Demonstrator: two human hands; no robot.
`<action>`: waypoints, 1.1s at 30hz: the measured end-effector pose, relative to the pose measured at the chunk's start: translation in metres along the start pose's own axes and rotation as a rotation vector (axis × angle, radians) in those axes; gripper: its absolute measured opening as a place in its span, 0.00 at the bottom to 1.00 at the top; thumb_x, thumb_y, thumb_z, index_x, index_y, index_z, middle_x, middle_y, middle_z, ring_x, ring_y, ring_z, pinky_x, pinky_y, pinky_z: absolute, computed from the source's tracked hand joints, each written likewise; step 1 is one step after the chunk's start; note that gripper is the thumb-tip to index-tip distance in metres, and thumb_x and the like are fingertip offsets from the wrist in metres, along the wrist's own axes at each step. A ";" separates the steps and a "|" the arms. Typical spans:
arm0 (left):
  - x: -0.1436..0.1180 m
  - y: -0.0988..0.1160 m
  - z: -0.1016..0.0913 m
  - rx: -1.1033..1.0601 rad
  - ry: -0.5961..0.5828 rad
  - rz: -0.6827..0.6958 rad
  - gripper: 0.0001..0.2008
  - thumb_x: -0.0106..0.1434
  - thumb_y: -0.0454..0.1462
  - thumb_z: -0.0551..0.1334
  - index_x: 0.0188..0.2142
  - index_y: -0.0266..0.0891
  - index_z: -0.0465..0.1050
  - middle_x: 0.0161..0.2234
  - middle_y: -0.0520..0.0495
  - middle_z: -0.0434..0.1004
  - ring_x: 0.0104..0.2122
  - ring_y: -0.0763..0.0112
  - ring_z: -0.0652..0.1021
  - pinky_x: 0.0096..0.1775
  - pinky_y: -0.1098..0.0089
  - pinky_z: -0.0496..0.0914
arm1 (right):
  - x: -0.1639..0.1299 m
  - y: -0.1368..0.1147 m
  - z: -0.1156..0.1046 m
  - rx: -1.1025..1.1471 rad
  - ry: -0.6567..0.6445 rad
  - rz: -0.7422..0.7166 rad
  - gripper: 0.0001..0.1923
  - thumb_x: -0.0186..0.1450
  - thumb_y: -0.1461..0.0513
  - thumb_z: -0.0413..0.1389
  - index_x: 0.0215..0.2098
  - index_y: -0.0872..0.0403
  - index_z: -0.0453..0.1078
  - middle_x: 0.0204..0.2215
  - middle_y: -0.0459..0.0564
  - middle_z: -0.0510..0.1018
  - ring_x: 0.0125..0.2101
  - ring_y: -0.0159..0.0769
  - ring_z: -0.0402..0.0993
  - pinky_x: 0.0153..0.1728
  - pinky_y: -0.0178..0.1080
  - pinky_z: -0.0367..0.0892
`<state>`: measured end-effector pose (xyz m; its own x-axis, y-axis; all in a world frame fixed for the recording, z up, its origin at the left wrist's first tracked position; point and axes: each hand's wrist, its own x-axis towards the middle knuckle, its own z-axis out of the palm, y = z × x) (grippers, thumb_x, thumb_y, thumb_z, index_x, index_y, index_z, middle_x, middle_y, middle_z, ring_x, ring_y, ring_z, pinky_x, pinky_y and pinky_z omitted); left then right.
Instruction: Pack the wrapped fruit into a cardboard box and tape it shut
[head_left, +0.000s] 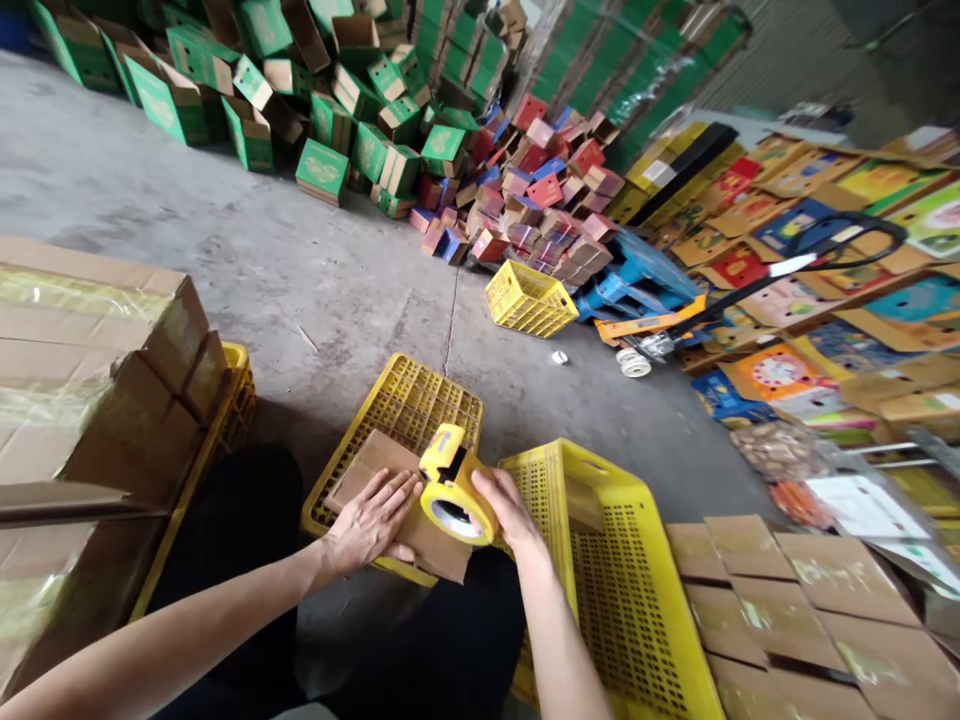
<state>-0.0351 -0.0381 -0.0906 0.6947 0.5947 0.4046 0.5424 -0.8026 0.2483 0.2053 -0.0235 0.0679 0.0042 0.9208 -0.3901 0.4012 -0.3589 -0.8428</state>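
Meanwhile, left hand (373, 520) lies open on light, stiff brown cardboard box (405, 505); right hand (504, 508) clamps yellow plastic tape dispenser (452, 485) by its roll.

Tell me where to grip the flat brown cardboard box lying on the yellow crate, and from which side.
Probably grip the cardboard box by its near right corner, which overhangs the upturned yellow crate toward the person, coming from the near side. The left hand already presses its flat top, and the right hand holds the yellow tape dispenser over the middle.

Soft even daylight, faint shadows, glare on taped cardboard at left, edges bent and blurred, centre sharp
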 end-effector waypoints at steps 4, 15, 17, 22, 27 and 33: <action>0.002 0.000 0.005 -0.012 0.021 -0.022 0.50 0.65 0.69 0.51 0.65 0.29 0.69 0.61 0.29 0.76 0.67 0.46 0.70 0.71 0.47 0.55 | 0.003 -0.001 0.012 0.041 -0.075 -0.014 0.35 0.56 0.33 0.63 0.37 0.56 0.78 0.23 0.50 0.79 0.25 0.40 0.77 0.23 0.36 0.69; 0.007 -0.002 -0.011 -0.258 0.000 -0.076 0.54 0.63 0.67 0.60 0.72 0.27 0.58 0.69 0.24 0.64 0.70 0.42 0.64 0.71 0.44 0.56 | 0.006 0.006 0.004 0.120 -0.242 0.090 0.33 0.57 0.34 0.64 0.41 0.52 0.74 0.21 0.47 0.79 0.18 0.38 0.75 0.21 0.39 0.71; 0.004 -0.005 -0.023 -0.467 -0.014 -0.159 0.46 0.69 0.58 0.62 0.74 0.30 0.55 0.73 0.27 0.56 0.73 0.44 0.58 0.71 0.43 0.56 | 0.007 0.007 0.004 0.124 -0.231 0.087 0.32 0.58 0.34 0.63 0.41 0.52 0.73 0.19 0.46 0.78 0.16 0.37 0.73 0.20 0.38 0.70; 0.006 -0.016 -0.054 -1.213 0.050 -0.615 0.28 0.72 0.44 0.58 0.69 0.40 0.67 0.69 0.37 0.68 0.68 0.51 0.69 0.68 0.49 0.63 | 0.007 0.004 0.006 0.145 -0.245 0.068 0.32 0.57 0.36 0.66 0.42 0.52 0.73 0.21 0.46 0.78 0.15 0.34 0.70 0.17 0.36 0.68; 0.033 -0.030 -0.073 -1.830 0.049 -1.062 0.32 0.66 0.58 0.63 0.56 0.34 0.78 0.57 0.33 0.81 0.53 0.54 0.83 0.53 0.59 0.77 | 0.007 0.000 0.008 0.143 -0.252 0.071 0.32 0.56 0.37 0.67 0.41 0.52 0.72 0.22 0.45 0.78 0.16 0.34 0.71 0.18 0.36 0.68; 0.051 -0.045 -0.087 -1.969 -0.107 -1.110 0.32 0.45 0.55 0.80 0.40 0.34 0.81 0.38 0.40 0.85 0.36 0.62 0.84 0.39 0.67 0.78 | 0.012 0.001 0.008 0.089 -0.277 0.101 0.35 0.53 0.35 0.68 0.41 0.53 0.73 0.24 0.47 0.79 0.17 0.35 0.73 0.18 0.36 0.69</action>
<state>-0.0654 0.0246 -0.0043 0.5975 0.6415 -0.4811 -0.3333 0.7444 0.5786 0.1987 -0.0134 0.0597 -0.2149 0.8074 -0.5495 0.3295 -0.4698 -0.8190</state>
